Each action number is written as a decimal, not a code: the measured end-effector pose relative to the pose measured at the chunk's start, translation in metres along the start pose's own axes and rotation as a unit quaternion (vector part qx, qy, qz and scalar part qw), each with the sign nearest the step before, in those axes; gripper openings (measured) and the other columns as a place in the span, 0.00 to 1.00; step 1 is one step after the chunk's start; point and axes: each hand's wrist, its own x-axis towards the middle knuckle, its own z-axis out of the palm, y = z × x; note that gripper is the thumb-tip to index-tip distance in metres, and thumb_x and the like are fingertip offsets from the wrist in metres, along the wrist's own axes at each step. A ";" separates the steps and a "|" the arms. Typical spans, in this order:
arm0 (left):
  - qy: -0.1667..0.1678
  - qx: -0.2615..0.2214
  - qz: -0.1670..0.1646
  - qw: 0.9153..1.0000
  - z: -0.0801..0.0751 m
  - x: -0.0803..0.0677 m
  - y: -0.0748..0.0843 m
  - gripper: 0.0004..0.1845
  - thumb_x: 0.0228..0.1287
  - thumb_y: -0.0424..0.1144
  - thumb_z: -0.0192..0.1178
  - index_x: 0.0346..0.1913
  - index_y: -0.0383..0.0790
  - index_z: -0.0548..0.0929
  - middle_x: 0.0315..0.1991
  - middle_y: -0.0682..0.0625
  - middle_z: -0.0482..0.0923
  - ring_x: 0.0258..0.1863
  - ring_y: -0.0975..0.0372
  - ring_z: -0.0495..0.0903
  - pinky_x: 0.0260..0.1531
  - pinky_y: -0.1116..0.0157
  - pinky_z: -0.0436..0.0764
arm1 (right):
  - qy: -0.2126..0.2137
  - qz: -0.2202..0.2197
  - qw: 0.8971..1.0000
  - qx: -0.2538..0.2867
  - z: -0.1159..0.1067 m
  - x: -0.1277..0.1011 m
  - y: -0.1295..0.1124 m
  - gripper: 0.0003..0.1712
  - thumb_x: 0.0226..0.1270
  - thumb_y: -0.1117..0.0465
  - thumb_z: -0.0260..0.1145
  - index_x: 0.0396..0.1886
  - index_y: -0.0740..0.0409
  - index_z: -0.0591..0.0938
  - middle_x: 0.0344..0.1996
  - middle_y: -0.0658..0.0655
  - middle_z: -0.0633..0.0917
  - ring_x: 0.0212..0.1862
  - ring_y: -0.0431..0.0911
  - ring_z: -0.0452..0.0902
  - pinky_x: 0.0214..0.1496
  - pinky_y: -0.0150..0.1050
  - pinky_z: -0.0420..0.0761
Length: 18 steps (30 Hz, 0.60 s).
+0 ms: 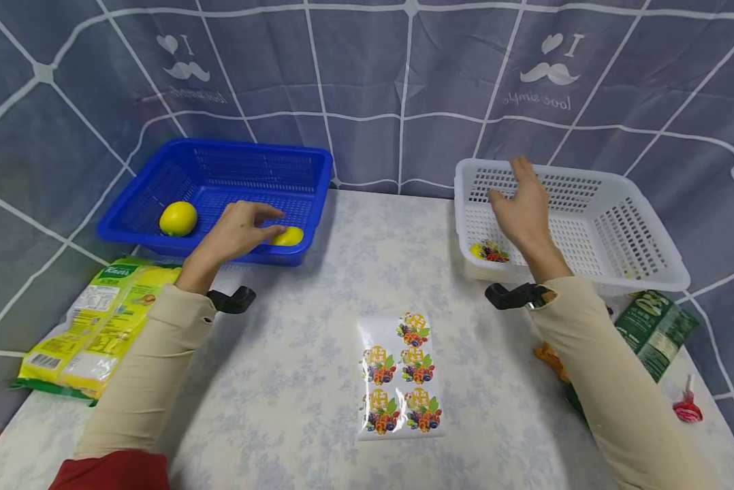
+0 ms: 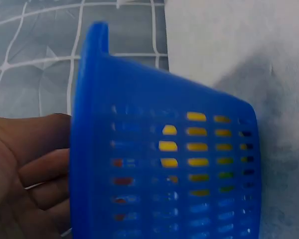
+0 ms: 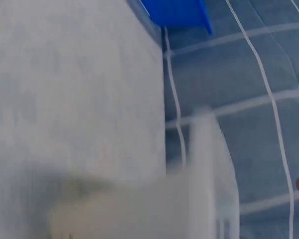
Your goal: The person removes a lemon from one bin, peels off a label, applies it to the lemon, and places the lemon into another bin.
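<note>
My left hand (image 1: pixel 238 228) reaches over the near rim of the blue basket (image 1: pixel 250 253), its fingers loosely bent and holding nothing. Just below its thumb lies a yellow lemon (image 1: pixel 289 237), which shows through the basket's slots in the left wrist view. Another lemon (image 1: pixel 178 218) sits at the basket's left side. Over the white basket (image 1: pixel 612 184), my right hand (image 1: pixel 524 207) hovers with fingers extended and nothing in them. A small yellow, fruit-printed piece (image 1: pixel 491 252) lies in that basket's near left corner.
A sheet of fruit stickers (image 1: pixel 400 378) lies mid-table. A yellow Knorr bag (image 1: pixel 97 327) rests at the left. By the right forearm are a green packet (image 1: pixel 655 330), an orange wrapper (image 1: pixel 552 361) and a red lollipop (image 1: pixel 688 406). A tile-patterned curtain (image 1: pixel 373 88) stands behind.
</note>
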 end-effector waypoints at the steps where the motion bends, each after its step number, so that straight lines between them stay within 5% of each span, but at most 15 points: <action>1: -0.007 -0.002 -0.008 1.000 0.000 0.000 -0.002 0.19 0.69 0.37 0.61 0.57 0.27 0.81 0.54 0.33 0.80 0.57 0.42 0.76 0.56 0.44 0.74 | -0.010 -0.009 1.000 0.008 0.009 0.001 -0.008 0.39 0.70 0.63 0.57 0.77 0.65 0.54 0.77 0.62 0.52 0.78 0.54 0.42 0.77 0.47 0.39; 9: -0.060 -0.006 -0.015 0.998 -0.001 0.004 -0.010 0.14 0.69 0.34 0.61 0.51 0.27 0.84 0.48 0.35 0.84 0.58 0.42 0.75 0.70 0.43 0.48 | -0.143 -0.055 0.987 0.046 0.092 -0.004 -0.065 0.36 0.69 0.59 0.63 0.74 0.62 0.64 0.72 0.61 0.67 0.73 0.54 0.59 0.73 0.45 0.60; 14: -0.102 -0.002 -0.014 0.995 -0.003 0.011 -0.009 0.15 0.69 0.35 0.61 0.52 0.28 0.84 0.53 0.34 0.81 0.60 0.42 0.73 0.60 0.43 0.70 | -0.237 -0.085 0.965 0.070 0.131 -0.021 -0.099 0.34 0.71 0.55 0.61 0.74 0.56 0.66 0.70 0.55 0.70 0.71 0.51 0.64 0.70 0.44 0.65; 18: -0.107 0.006 -0.013 0.994 -0.001 0.019 -0.012 0.18 0.67 0.35 0.63 0.55 0.26 0.82 0.54 0.33 0.80 0.59 0.42 0.74 0.58 0.44 0.72 | -0.281 -0.087 0.950 0.104 0.152 -0.031 -0.121 0.37 0.74 0.53 0.59 0.77 0.56 0.60 0.74 0.54 0.62 0.74 0.48 0.56 0.74 0.42 0.59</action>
